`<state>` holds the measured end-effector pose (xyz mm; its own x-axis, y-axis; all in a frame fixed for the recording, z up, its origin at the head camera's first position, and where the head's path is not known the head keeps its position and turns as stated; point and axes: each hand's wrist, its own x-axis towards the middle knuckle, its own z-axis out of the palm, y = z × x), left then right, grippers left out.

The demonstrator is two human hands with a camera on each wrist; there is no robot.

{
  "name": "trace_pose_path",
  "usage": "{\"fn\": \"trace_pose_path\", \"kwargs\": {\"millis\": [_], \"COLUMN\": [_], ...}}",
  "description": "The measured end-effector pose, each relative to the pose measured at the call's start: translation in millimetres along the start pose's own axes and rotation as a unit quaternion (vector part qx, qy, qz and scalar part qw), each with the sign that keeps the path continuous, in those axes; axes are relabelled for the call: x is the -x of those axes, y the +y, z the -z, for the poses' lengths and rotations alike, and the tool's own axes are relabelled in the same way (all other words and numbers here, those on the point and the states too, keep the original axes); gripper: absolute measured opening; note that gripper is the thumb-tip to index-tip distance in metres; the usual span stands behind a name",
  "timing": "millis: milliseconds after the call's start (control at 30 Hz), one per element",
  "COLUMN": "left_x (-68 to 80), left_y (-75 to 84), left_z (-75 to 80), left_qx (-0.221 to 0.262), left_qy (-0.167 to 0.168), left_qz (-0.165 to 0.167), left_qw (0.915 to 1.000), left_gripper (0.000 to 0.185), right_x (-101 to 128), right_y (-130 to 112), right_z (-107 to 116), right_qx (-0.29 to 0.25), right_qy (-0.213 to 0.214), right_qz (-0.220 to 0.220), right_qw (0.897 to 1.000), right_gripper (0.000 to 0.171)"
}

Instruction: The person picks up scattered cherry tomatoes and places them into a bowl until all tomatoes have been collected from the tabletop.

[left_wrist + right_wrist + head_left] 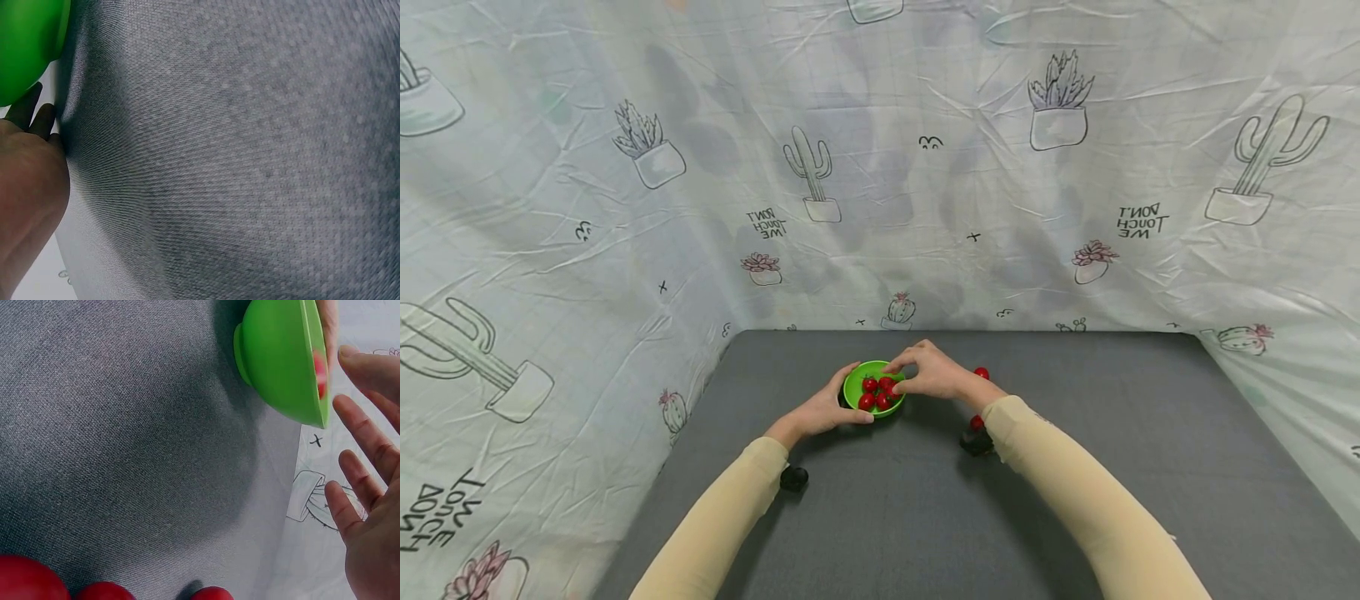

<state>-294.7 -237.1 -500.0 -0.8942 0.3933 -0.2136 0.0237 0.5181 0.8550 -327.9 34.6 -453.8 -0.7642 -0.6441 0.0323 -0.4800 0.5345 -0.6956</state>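
Observation:
A green bowl [853,390] holds several small red tomatoes [867,402], one with a green stem top. My left hand [826,410] grips the bowl from its left side, thumb along the near rim and fingers round the far side. Over the bowl's right rim is my right hand [934,372]. In the right wrist view its fingers [359,425] are spread and apart, with nothing between them. A blurred red tomato [320,374] shows just inside the rim there. The left wrist view catches only part of the bowl [28,44] and the left hand [31,181].
Right of the bowl, red tomatoes [981,372] lie on the grey tabletop [880,517], partly behind the right forearm. The right wrist view shows three red tomatoes [28,580] along its bottom edge. Patterned cloth [880,167] hangs behind and beside the table.

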Motion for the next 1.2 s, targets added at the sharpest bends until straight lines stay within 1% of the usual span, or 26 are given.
{"fn": "trace_pose_path", "kwargs": {"millis": [267, 467, 700, 933, 1100, 1200], "left_x": [3.9, 7.0, 11.0, 14.5, 18.8, 20.8], "left_y": [0.4, 1.0, 2.8, 3.2, 5.0, 5.9], "left_z": [-3.2, -5.4, -8.5, -11.5, -13.9, -15.1], "left_qx": [0.002, 0.009, -0.005, -0.003, -0.003, -0.005], "left_qy": [0.005, 0.004, 0.014, 0.019, 0.017, 0.016], "left_qz": [0.003, -0.001, -0.005, -0.003, -0.003, -0.002], "left_qw": [1.0000, 1.0000, 0.9999, 0.9998, 0.9998, 0.9999], "left_gripper": [0.108, 0.109, 0.110, 0.106, 0.106, 0.107], "right_x": [6.1, 13.0, 25.4, 41.9, 54.1, 60.7], "right_y": [-0.1, -1.0, 1.6, 3.9, 6.8, 9.5], "right_z": [3.6, 11.4, 26.4, 41.6, 50.4, 55.8], "right_qx": [-0.024, -0.043, -0.038, -0.040, -0.038, -0.038], "right_qy": [0.000, 0.013, 0.022, 0.028, 0.032, 0.033], "right_qz": [-0.018, -0.022, -0.014, -0.020, -0.022, -0.016], "right_qw": [1.000, 0.999, 0.999, 0.999, 0.999, 0.999], "right_gripper": [0.036, 0.037, 0.036, 0.036, 0.036, 0.038]}}
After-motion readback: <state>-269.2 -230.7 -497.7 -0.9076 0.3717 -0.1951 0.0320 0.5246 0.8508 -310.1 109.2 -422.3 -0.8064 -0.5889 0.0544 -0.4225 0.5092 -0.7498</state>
